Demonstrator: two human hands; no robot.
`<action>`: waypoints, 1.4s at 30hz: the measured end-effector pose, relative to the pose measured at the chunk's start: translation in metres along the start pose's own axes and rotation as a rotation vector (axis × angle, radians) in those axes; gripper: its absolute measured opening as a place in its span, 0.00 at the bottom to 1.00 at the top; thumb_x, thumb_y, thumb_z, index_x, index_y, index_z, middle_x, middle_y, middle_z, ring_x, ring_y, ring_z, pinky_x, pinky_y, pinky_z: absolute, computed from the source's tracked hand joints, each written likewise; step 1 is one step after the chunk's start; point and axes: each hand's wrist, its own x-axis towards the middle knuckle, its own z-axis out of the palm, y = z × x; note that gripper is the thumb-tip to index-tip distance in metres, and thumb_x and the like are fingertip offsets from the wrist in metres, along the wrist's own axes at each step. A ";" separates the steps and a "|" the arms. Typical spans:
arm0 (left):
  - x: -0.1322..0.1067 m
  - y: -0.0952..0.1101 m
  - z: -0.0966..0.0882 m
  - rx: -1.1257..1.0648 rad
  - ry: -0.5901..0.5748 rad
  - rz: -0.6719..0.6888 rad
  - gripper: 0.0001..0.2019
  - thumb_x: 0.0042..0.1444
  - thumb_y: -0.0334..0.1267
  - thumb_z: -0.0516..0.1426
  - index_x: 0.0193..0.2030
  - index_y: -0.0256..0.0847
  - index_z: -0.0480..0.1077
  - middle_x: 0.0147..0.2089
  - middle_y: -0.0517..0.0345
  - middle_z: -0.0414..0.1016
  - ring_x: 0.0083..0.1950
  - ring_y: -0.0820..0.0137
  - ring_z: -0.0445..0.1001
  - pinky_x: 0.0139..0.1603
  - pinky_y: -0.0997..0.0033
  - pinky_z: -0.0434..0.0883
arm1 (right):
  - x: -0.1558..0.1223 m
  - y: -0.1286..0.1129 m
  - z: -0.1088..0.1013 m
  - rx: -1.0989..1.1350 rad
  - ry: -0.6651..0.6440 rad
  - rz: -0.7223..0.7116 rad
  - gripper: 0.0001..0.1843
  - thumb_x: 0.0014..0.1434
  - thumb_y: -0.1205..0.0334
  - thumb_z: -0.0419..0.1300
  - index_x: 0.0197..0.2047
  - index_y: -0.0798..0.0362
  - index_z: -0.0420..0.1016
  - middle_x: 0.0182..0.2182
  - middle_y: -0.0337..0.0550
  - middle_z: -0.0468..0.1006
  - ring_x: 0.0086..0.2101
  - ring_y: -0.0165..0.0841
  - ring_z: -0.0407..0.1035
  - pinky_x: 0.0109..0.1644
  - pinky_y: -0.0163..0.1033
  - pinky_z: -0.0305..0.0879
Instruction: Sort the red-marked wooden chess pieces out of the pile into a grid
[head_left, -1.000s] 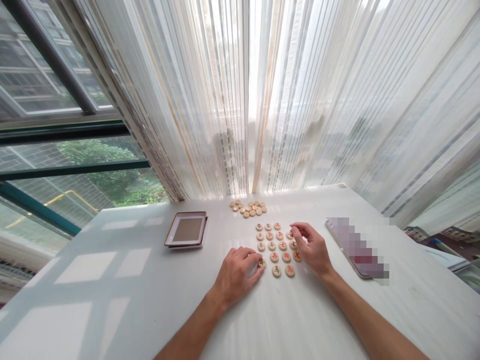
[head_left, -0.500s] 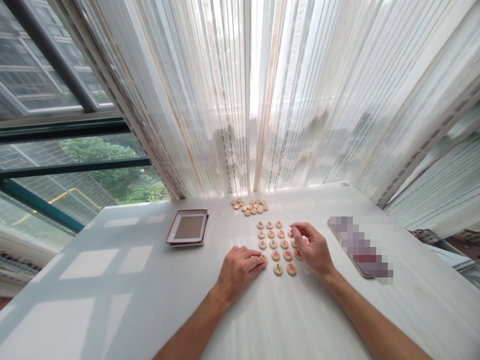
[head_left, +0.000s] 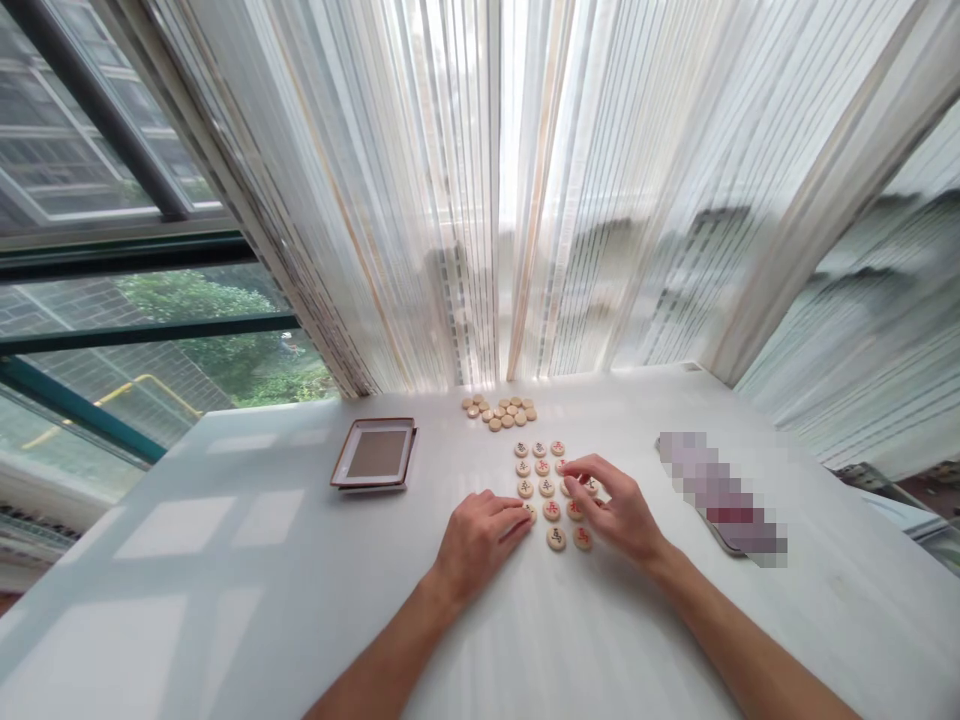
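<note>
Round wooden xiangqi pieces (head_left: 547,488) with black or red characters lie face up in rows on the white table. My left hand (head_left: 484,540) rests flat-wristed at the left side of the rows, its closed fingertips on the edge of one piece (head_left: 531,513), which they partly cover. Over the right part of the rows, my right hand (head_left: 616,508) is bent into a pinch. Its thumb and forefinger meet at a red-lettered piece (head_left: 560,466) in the second row from the back. Several pieces beneath that palm are partly or wholly hidden. Nearest me lie a black piece (head_left: 556,539) and a red piece (head_left: 583,538).
Behind the rows is a loose cluster of blank-looking pieces (head_left: 512,411). A shallow rectangular box (head_left: 412,450) sits to the left. A phone-like slab (head_left: 724,540), mostly blurred out, lies at right. Sheer curtains (head_left: 420,300) hang along the table's far edge, beside a window.
My right hand has shifted left across the rows, from the fourth column to the third. My left hand stays at the same piece.
</note>
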 end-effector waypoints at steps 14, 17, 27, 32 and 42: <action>0.001 0.001 -0.006 -0.102 -0.054 -0.088 0.06 0.63 0.38 0.58 0.45 0.46 0.75 0.43 0.59 0.82 0.42 0.66 0.76 0.46 0.65 0.73 | -0.005 -0.016 0.010 -0.231 -0.337 -0.281 0.15 0.60 0.70 0.60 0.46 0.42 0.80 0.41 0.38 0.82 0.45 0.40 0.69 0.56 0.53 0.64; 0.002 0.002 -0.006 -0.119 -0.059 -0.078 0.06 0.64 0.38 0.57 0.45 0.45 0.75 0.44 0.59 0.82 0.43 0.67 0.77 0.48 0.65 0.72 | -0.004 -0.015 0.011 -0.231 -0.340 -0.276 0.15 0.60 0.70 0.60 0.46 0.42 0.80 0.40 0.37 0.82 0.44 0.39 0.70 0.58 0.53 0.63; 0.000 0.002 -0.007 -0.173 -0.047 -0.170 0.07 0.61 0.39 0.60 0.46 0.45 0.75 0.43 0.56 0.80 0.40 0.66 0.76 0.45 0.65 0.73 | -0.001 -0.006 0.005 -0.163 -0.225 -0.222 0.10 0.64 0.67 0.58 0.44 0.47 0.79 0.40 0.43 0.81 0.43 0.39 0.70 0.53 0.48 0.67; 0.002 0.006 -0.013 -0.281 -0.002 -0.309 0.08 0.64 0.39 0.56 0.46 0.44 0.74 0.41 0.56 0.78 0.34 0.71 0.74 0.39 0.70 0.73 | 0.005 0.016 -0.009 -0.112 0.022 0.002 0.10 0.66 0.61 0.55 0.39 0.49 0.79 0.40 0.45 0.81 0.42 0.39 0.72 0.42 0.41 0.69; 0.044 -0.047 -0.015 -0.095 0.094 -0.301 0.14 0.64 0.35 0.52 0.55 0.42 0.68 0.54 0.50 0.74 0.55 0.63 0.73 0.56 0.59 0.72 | 0.015 0.066 -0.020 -0.024 0.344 0.404 0.22 0.63 0.45 0.54 0.37 0.52 0.80 0.38 0.47 0.83 0.37 0.40 0.76 0.40 0.40 0.70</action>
